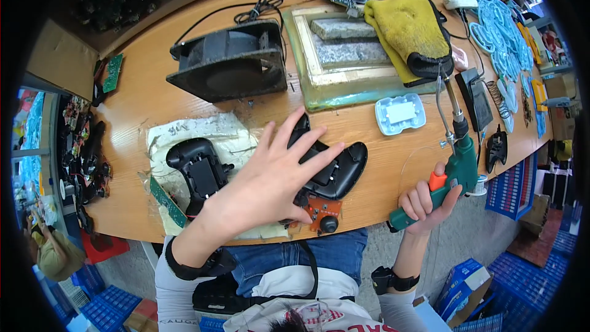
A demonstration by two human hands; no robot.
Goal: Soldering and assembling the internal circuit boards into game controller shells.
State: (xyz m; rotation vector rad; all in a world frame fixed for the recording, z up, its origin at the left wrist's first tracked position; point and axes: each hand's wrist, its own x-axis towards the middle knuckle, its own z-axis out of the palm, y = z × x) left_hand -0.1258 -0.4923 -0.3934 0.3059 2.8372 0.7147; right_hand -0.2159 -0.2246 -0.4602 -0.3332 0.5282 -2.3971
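Wooden bench top (pixel 381 166) fills the view, crowded with a black fan (pixel 230 61), a metal tray (pixel 344 55) and a yellow cloth (pixel 409 31). An opened black game controller (pixel 332 169) is seen lying on a white pad (pixel 215 135), directly beneath the spread fingers (pixel 301 141) of the left hand (pixel 264 187), with an orange circuit board (pixel 321 210) sticking out just below the thumb side. The left hand's fingers are splayed wide and nothing is held — whether the controller is touched cannot be told. A green soldering gun (pixel 452 175) is gripped by the right hand (pixel 421 203), fingers curled round the handle, tip pointing up and away. A soldering step appears to be in hand; next, the board would need steadying and the tip brought down to it. Much of the controller is hidden by the palm — the joints cannot be made out.
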